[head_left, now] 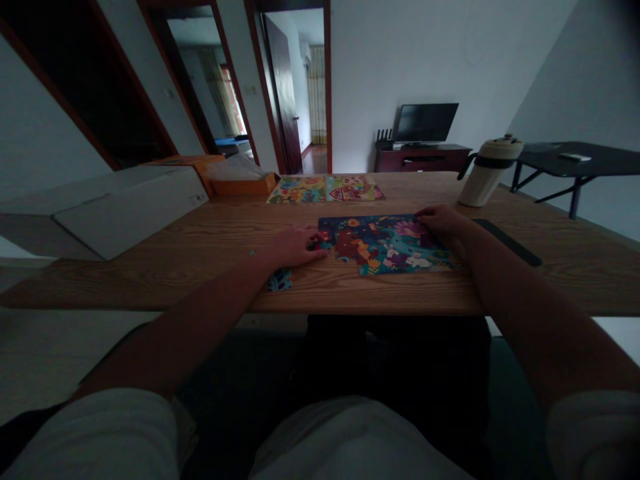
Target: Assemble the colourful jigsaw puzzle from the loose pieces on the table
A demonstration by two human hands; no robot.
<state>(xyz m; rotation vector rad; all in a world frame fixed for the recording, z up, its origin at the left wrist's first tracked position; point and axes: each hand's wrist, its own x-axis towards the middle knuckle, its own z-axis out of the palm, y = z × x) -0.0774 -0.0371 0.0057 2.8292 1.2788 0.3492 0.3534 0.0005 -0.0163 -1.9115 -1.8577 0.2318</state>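
Note:
A partly assembled jigsaw puzzle [395, 247] with animals on a dark blue ground lies on the wooden table in front of me. Its lower left corner is uneven. At its left edge, my left hand [297, 245] has thumb and fingers curled around a small puzzle piece [324, 244], partly hidden by the fingers. My right hand [443, 221] rests on the puzzle's upper right part, fingers stretched over its edge and holding nothing. Loose puzzle pieces [280, 280] lie just below my left hand, near the table's front edge.
Two colourful picture sheets [327, 189] lie behind the puzzle. A long white box [130, 207] and an orange open box [245, 185] stand at the left. On the right are a cream bottle [487, 175] and a dark flat slab [507, 241].

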